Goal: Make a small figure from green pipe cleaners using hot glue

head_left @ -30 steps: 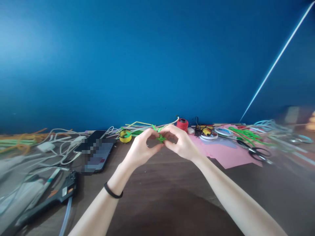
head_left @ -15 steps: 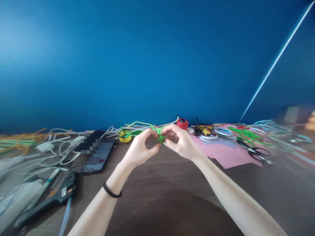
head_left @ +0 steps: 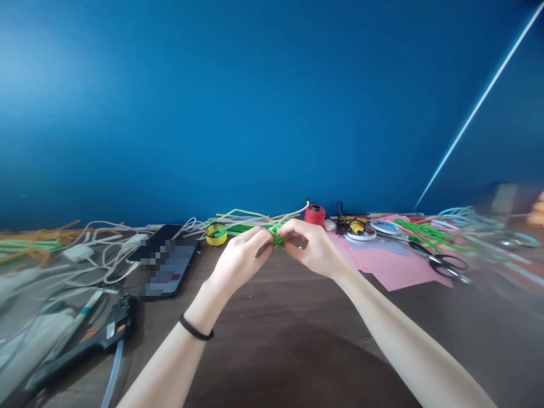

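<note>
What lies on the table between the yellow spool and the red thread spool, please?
In the head view, loose green and yellow pipe cleaners lie between the yellow spool and the red thread spool.

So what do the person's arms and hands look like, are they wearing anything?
Both arms are bare, with no sleeves showing. The left wrist has a thin black band around it, like a hair tie. The left hand and right hand wear no gloves, and no rings or watch show.

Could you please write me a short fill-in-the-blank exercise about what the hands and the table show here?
1. Both hands pinch a small ____ pipe cleaner between them.
2. The left hand has a black band on its ____.
3. The scissors lie on ____ paper.
4. The phone lies to the person's ____.

Missing words: green; wrist; pink; left
</note>
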Available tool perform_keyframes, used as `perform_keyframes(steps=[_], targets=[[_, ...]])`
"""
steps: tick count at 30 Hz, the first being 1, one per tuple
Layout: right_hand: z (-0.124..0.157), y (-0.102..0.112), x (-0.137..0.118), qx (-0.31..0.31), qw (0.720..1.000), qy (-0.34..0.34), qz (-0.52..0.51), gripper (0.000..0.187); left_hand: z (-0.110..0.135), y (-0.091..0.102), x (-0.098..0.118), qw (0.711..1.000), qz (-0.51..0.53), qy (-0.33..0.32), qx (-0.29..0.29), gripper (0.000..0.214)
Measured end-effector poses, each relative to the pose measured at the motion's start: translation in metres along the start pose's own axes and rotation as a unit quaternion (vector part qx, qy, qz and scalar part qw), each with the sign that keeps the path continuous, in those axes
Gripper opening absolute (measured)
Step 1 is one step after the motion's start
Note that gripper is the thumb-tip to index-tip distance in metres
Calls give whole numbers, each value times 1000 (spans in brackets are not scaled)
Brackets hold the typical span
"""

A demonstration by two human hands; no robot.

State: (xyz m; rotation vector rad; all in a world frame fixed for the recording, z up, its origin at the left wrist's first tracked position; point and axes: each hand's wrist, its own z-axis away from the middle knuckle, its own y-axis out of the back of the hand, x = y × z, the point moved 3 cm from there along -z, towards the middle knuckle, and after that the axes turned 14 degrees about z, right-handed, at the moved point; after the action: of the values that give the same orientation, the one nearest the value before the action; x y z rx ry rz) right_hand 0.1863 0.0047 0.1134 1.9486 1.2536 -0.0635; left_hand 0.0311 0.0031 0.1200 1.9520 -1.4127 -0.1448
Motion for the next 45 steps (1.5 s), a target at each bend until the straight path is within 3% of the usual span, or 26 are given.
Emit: perform_keyframes(steps=[7, 12, 20, 26, 36, 45], targets=[[1, 2, 2, 7, 1000, -19, 5, 11, 3, -5, 2, 994, -68, -80, 1, 10], [1, 0, 5, 4, 999, -36, -19, 9, 5, -9, 1, 992, -77, -96, 3, 11], [1, 0, 5, -9, 997, -63, -51, 4, 2, -7, -2, 999, -1, 4, 44, 14], [0, 3, 6, -7, 993, -96, -73, 10, -3, -1, 1, 990, 79, 97, 66, 3], [0, -1, 7, -19, 990, -89, -106, 8, -3, -1, -2, 984, 88, 144, 51, 12], [0, -2, 11, -17, 975, -135, -177, 15, -3, -9, -8, 948, 253, 188, 37, 9]])
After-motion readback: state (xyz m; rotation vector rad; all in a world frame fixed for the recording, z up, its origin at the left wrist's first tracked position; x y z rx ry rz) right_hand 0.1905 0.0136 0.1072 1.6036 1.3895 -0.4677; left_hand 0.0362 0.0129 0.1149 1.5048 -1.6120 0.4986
